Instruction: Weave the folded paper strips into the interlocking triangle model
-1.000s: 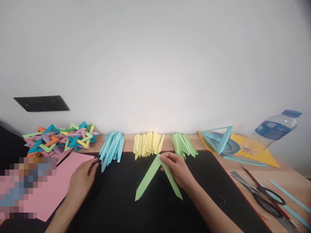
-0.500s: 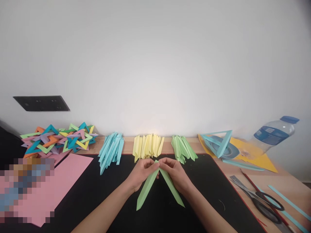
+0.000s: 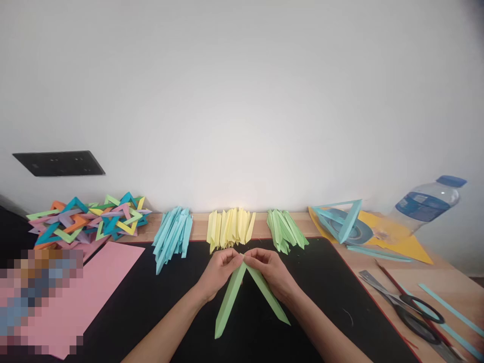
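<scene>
Two folded green paper strips (image 3: 231,302) meet at a point at the top and spread downward in an upside-down V. My left hand (image 3: 221,272) pinches the upper end of the left strip between thumb and fingers. My right hand (image 3: 271,272) pinches the top of the right strip, its thumb close to the left one. How the two ends join is hidden by the fingertips. Just beyond my hands lie a pile of yellow folded strips (image 3: 230,228), a pile of green folded strips (image 3: 286,231) and a pile of light blue folded strips (image 3: 174,234).
A black mat (image 3: 166,307) covers the middle of the table. To the left are multicoloured paper stars (image 3: 79,220) and pink paper (image 3: 109,272). On the right lie scissors (image 3: 406,305), a red pencil (image 3: 393,280), a tape roll (image 3: 357,229), a blue paper triangle (image 3: 350,227) and a plastic bottle (image 3: 429,204).
The lower end of the left strip has swung slightly down and right, and the right strip's end has shifted a little right. Both hands keep their pinch near the joint.
</scene>
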Motion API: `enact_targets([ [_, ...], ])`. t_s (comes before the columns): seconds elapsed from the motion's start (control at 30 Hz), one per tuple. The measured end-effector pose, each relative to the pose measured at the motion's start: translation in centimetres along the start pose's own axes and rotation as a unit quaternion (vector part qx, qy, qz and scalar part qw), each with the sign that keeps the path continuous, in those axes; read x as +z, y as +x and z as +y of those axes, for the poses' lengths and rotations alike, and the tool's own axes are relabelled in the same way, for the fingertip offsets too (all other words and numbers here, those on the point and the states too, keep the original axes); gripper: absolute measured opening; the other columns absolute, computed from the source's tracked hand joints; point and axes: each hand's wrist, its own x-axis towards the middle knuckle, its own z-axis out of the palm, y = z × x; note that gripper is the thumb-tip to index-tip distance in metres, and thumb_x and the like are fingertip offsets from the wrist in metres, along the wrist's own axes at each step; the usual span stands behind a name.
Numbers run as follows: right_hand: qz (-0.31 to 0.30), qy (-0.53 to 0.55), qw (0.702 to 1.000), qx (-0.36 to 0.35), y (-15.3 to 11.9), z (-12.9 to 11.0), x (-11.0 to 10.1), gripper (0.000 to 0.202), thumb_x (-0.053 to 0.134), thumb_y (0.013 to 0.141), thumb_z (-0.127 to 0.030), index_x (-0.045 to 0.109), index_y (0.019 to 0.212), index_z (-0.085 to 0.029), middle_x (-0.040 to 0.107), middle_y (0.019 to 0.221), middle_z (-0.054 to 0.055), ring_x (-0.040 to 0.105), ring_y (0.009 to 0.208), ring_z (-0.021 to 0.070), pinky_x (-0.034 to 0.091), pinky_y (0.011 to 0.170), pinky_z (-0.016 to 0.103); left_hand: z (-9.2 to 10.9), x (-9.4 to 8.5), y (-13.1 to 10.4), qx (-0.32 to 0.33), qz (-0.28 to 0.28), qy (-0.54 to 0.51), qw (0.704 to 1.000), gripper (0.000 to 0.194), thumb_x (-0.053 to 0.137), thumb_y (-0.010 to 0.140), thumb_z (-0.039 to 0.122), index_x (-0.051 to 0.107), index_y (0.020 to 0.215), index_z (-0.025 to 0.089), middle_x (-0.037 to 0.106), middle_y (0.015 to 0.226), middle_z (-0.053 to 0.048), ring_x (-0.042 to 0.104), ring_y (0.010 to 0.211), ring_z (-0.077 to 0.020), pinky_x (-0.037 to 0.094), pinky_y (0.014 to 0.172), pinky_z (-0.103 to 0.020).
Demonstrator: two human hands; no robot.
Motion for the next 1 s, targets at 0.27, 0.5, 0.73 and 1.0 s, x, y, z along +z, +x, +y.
enact_targets([
  [0.27,-0.003,0.028,1.000,-0.008,0.1,0.4,-0.4,0.037,0.082,0.058,-0.041,0.057,0.071,-0.016,0.061,0.056,-0.003,0.052,0.045,0.0096,0.035,0.047,0.021,-0.8,0.1,0.0,-0.022,-0.016,-0.049,0.998,0.037,0.064,0.076,0.050,0.054,0.071,0.015,0.057,0.053,0.002,0.056,0.046,-0.0122,0.041,0.045,-0.022],
  [0.5,-0.023,0.006,0.999,-0.021,0.0,0.3,-0.2,0.036,0.079,0.063,-0.042,0.058,0.072,-0.015,0.062,0.056,-0.002,0.054,0.048,0.0103,0.036,0.049,0.021,-1.4,0.1,0.3,-0.014,-0.013,-0.070,0.997,0.035,0.067,0.074,0.047,0.053,0.071,0.015,0.058,0.051,0.001,0.055,0.046,-0.0111,0.038,0.045,-0.020],
  [0.73,-0.072,-0.025,0.997,-0.003,-0.5,-0.5,-0.2,0.034,0.074,0.070,-0.043,0.059,0.086,-0.017,0.065,0.065,0.001,0.058,0.058,0.0133,0.040,0.056,0.024,-1.3,-0.2,0.4,0.003,0.002,-0.084,0.996,0.034,0.068,0.074,0.045,0.052,0.068,0.015,0.057,0.052,0.002,0.052,0.047,-0.0095,0.037,0.046,-0.019],
  [1.0,-0.057,-0.038,0.996,-0.055,-0.4,-0.7,-0.3,0.034,0.074,0.071,-0.038,0.064,0.095,-0.016,0.053,0.056,-0.005,0.048,0.050,0.0091,0.030,0.049,0.023,-0.3,-0.6,0.1,-0.006,-0.039,-0.076,0.996,0.026,0.066,0.079,0.038,0.057,0.075,0.013,0.059,0.058,0.001,0.057,0.053,-0.0108,0.042,0.054,-0.023],
])
